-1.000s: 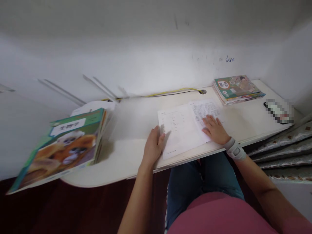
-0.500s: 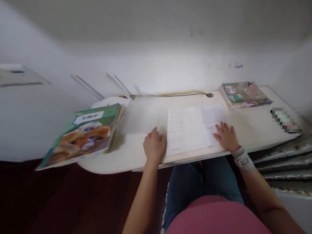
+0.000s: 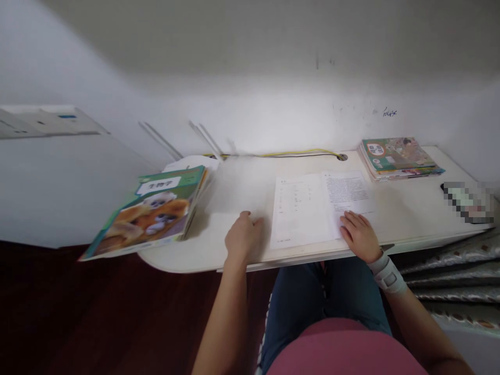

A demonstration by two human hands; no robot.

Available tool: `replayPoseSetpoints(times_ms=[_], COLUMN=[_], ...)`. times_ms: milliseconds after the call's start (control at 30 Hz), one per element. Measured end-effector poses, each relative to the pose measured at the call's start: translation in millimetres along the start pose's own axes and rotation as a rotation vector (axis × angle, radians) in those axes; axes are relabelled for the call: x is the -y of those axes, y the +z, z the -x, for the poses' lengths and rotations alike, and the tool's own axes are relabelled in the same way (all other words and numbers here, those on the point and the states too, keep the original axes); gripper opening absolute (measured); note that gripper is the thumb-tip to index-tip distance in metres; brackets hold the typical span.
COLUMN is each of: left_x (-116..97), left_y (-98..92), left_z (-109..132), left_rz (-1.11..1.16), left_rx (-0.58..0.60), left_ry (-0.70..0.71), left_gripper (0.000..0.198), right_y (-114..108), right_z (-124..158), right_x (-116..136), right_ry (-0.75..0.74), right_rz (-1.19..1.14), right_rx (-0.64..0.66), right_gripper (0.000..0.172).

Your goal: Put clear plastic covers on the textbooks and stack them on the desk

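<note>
An open printed booklet or pair of sheets lies on the white desk, with text on both pages. Just left of it my left hand rests on the desktop, fingers loosely curled, thumb apart, holding nothing. My right hand lies flat over the lower right part of the right-hand page, its fingers stretched out side by side. A grey-white band is around my right wrist.
A stack of books with a monkey cover overhangs the desk's left end. Another book stack sits at the back right, near a phone-like object, partly pixelated. Yellow and black cables run along the wall to a hole.
The view has shifted a little, so the desk items appear further right. My right hand's fingers have drawn closer together and sit lower on the page. My left hand has moved slightly away from the paper.
</note>
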State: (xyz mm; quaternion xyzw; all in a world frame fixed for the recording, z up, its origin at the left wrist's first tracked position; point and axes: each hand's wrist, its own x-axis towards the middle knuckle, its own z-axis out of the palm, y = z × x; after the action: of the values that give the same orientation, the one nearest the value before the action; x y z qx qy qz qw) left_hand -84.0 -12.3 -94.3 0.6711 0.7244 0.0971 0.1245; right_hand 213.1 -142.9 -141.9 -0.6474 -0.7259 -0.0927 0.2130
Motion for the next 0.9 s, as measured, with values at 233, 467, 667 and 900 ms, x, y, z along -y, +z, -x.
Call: replayPoseSetpoints(times_ms=[233, 467, 667, 900], left_x=[5, -54, -137, -147], left_y=[-0.3, -43.5, -46.8, -23.8], left_z=[-9, -3, 8, 8], left_rz=[0.860, 1.701, 1.693, 1.672], left_rx=[0.149, 0.564, 0.760, 0.812], left_ry=[-0.002, 0.085, 0.341, 0.316], left_gripper=[0.027, 0.030, 0.018, 0.020], right_y=[-2, -32, -68, -68], right_z=[-1, -29, -78, -72], right_x=[-1, 20, -2, -56], right_ry=[0.021, 0.103, 0.446, 0.483], right_rz=[-0.149, -0.782, -1.251, -1.007], right_rx=[-0.067, -0.095, 0.096, 0.068], right_gripper=[0.031, 0.043, 0.071, 0.080])
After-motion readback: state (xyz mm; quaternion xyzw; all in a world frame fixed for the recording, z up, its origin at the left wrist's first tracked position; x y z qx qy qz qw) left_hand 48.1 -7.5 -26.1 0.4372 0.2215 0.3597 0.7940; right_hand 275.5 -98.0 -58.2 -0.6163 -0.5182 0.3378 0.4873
